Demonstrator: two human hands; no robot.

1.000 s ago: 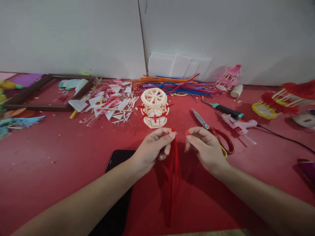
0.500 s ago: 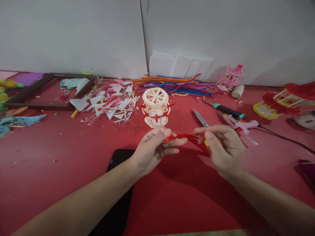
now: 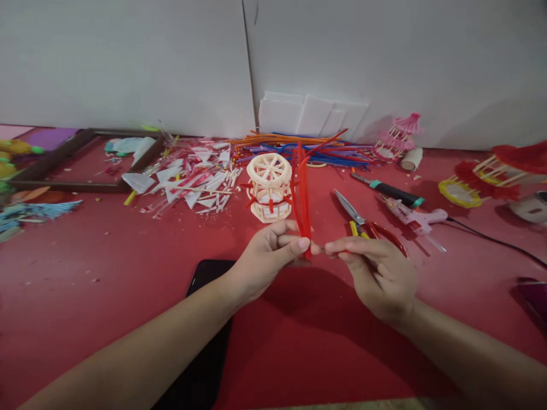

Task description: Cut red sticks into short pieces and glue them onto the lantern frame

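Observation:
My left hand (image 3: 277, 250) pinches a bundle of red pipe cleaners (image 3: 304, 199) near its lower end, so the strands stand upright. My right hand (image 3: 376, 270) is closed, thumb and index finger pressed together just right of the bundle. A hint of red shows under its index finger, but what it grips is too small to make out. Behind the left hand stands a pale round cage of sticks (image 3: 270, 182) with short red pieces around its middle. Scissors (image 3: 350, 206) with red handles lie beyond the right hand, beside small yellow pieces (image 3: 356, 229).
A black phone (image 3: 205, 319) lies under my left forearm. Orange, blue and purple pipe cleaners (image 3: 299, 151) and scraps (image 3: 192, 176) line the back. On the right are a cutter (image 3: 397, 193), a pink glue gun (image 3: 416, 219) with its cord, and a red-and-yellow stick model (image 3: 491, 176).
The red bundle has swung from lying across between both hands to standing upright in the left hand. My right hand has moved slightly down and left, uncovering the scissors' handles.

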